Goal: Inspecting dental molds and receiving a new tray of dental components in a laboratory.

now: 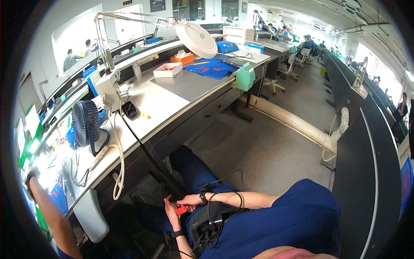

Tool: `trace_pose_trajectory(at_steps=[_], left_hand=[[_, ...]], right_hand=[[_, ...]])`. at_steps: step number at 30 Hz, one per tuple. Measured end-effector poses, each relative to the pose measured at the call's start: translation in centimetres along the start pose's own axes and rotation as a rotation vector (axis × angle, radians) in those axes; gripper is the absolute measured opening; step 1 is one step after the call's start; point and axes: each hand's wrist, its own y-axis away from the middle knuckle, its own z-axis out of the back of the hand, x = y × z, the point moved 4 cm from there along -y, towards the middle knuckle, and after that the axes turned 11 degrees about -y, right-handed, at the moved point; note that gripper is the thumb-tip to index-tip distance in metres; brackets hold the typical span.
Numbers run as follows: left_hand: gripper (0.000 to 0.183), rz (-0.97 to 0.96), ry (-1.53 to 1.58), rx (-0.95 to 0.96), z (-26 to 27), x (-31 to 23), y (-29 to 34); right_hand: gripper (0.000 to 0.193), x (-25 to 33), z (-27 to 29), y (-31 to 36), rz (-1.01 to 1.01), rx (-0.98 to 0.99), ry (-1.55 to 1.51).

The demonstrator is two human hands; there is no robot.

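Observation:
Low in the view, over my lap, my two hands meet. My left hand (171, 211) comes up from the lower edge with its fingers closed, and a small flat red piece (181, 210) sticks out at its palm side. My right hand (189, 200) reaches in from the right with its fingers bent together against my left hand. What its fingertips pinch, if anything, is too small to make out. A dark band circles each wrist, and black cables (210, 222) hang by my right forearm. My hands are apart from the workbench (172, 95).
On the bench stand a black fan (85, 123), a white box (168, 70), a blue cloth (210, 69) and a lamp (197, 39). A co-worker's arm (49, 211) reaches over the left bench. A pale pipe (293, 121) crosses the floor; a dark partition (358, 172) rises at right.

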Motion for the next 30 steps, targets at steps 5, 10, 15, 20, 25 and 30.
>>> trace_pose_trajectory(at_steps=[5,10,15,20,25,30], left_hand=[[0.059,0.017,0.089,0.036,0.2,0.7,-0.3],[0.057,-0.023,0.012,0.038,0.5,0.6,0.0],[0.054,0.054,0.108,0.093,-0.2,-0.1,0.5],[0.044,0.030,0.047,0.184,-0.1,0.4,0.1],[0.032,-0.006,-0.015,0.270,0.3,1.1,-0.3],[0.028,-0.003,0.148,0.197,1.2,1.6,-0.7]], right_hand=[[0.059,0.0,0.0,-0.2,-0.001,-0.012,0.003],[0.060,0.0,-0.4,-0.3,-0.018,0.004,-0.025],[0.060,-0.6,0.1,-0.6,0.018,0.047,-0.052],[0.061,-0.5,0.0,-0.7,0.021,0.024,0.009],[0.058,0.1,-0.1,0.1,-0.017,0.064,-0.002],[0.056,0.7,-0.8,0.6,-0.031,0.116,-0.090]])
